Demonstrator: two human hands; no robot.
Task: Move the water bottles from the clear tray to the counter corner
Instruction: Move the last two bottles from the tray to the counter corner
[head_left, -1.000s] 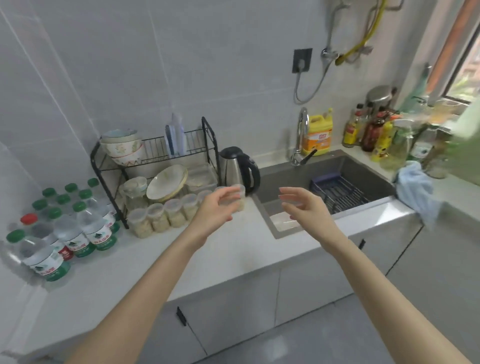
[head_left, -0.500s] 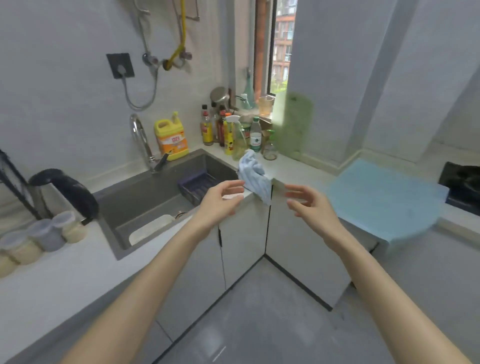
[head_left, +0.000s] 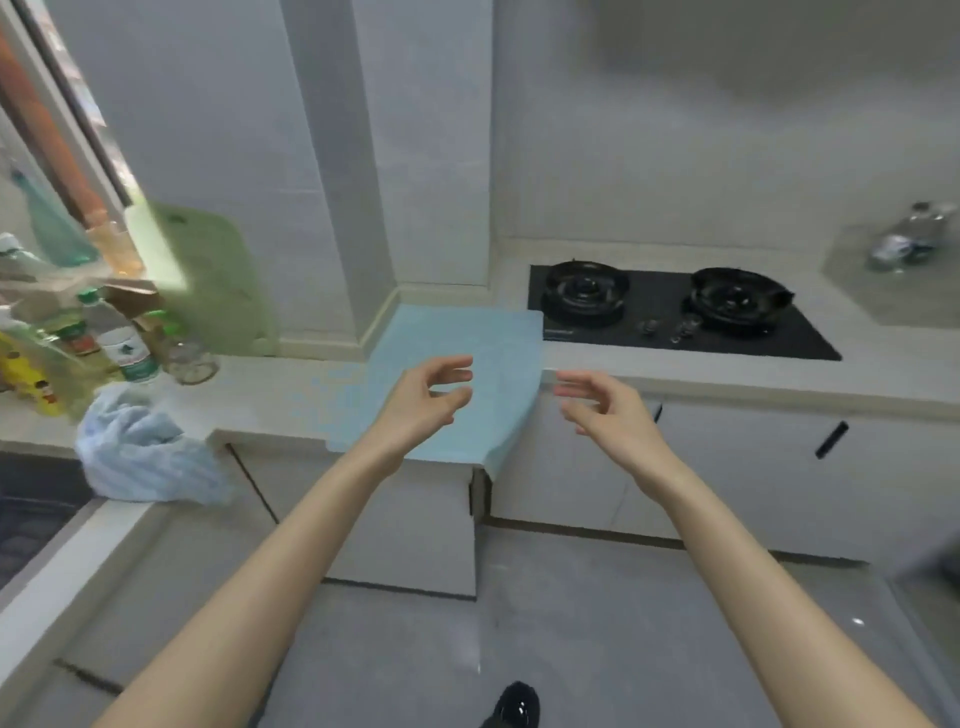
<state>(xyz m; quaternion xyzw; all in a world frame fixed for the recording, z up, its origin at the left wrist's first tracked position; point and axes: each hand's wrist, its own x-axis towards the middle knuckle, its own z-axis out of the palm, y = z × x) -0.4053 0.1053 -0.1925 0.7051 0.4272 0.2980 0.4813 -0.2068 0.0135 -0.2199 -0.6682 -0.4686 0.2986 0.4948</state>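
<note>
My left hand (head_left: 423, 397) and my right hand (head_left: 605, 408) are both held out in front of me, fingers apart and curled, holding nothing. They hover over the edge of a counter covered by a light blue mat (head_left: 457, 364). At the far right, blurred, a clear tray (head_left: 883, 293) sits on the counter with water bottles (head_left: 911, 236) lying in it. The tray is well beyond my right hand's reach.
A black two-burner gas hob (head_left: 670, 309) lies between the blue mat and the tray. At left stand several sauce and oil bottles (head_left: 119, 343), a green cutting board (head_left: 202, 270) and a crumpled light blue cloth (head_left: 140, 452). Grey floor lies below.
My view has swung right, from the sink and dish rack past the window corner to the hob and the tray. Both hands stayed empty and held out in front.
</note>
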